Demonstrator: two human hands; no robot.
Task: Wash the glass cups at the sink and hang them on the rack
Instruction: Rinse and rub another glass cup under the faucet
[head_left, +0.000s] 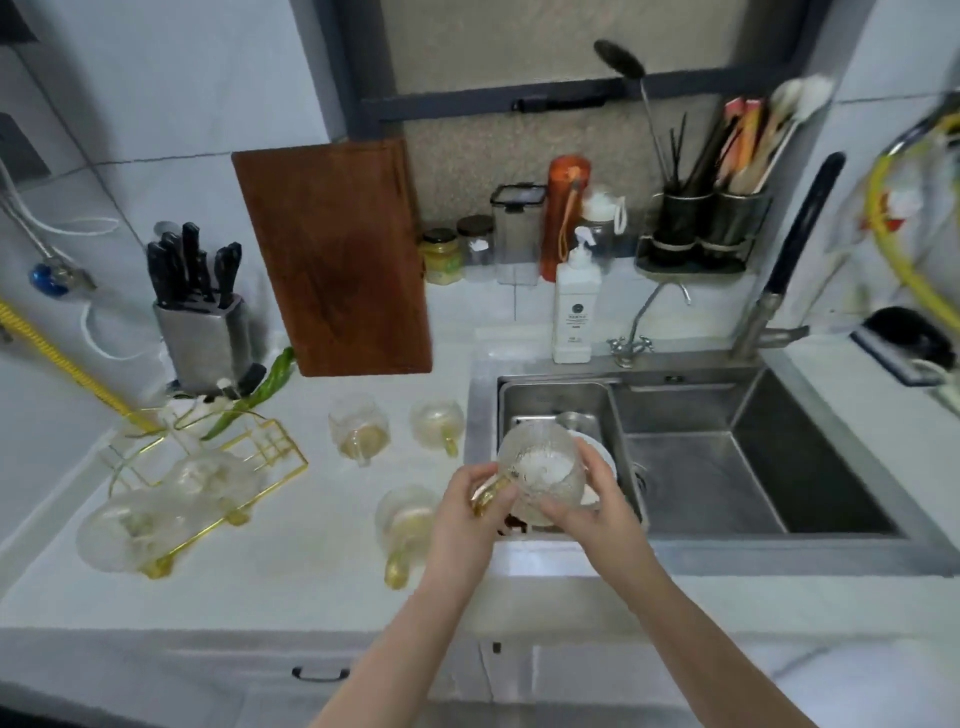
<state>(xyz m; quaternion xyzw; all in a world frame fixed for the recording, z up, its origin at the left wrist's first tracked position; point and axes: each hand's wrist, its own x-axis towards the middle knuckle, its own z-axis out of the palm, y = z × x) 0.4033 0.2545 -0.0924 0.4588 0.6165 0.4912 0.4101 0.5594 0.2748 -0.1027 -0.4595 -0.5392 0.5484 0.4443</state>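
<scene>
Left hand (460, 512) pinches the gold handle of a ribbed glass cup (537, 462); right hand (587, 493) wraps its body, above the steel sink's (769, 545) left edge. Three cups (358, 423) stand on the white counter (311, 561); the gold rack (270, 447) sits left, below grey wall tiles (171, 93).
</scene>
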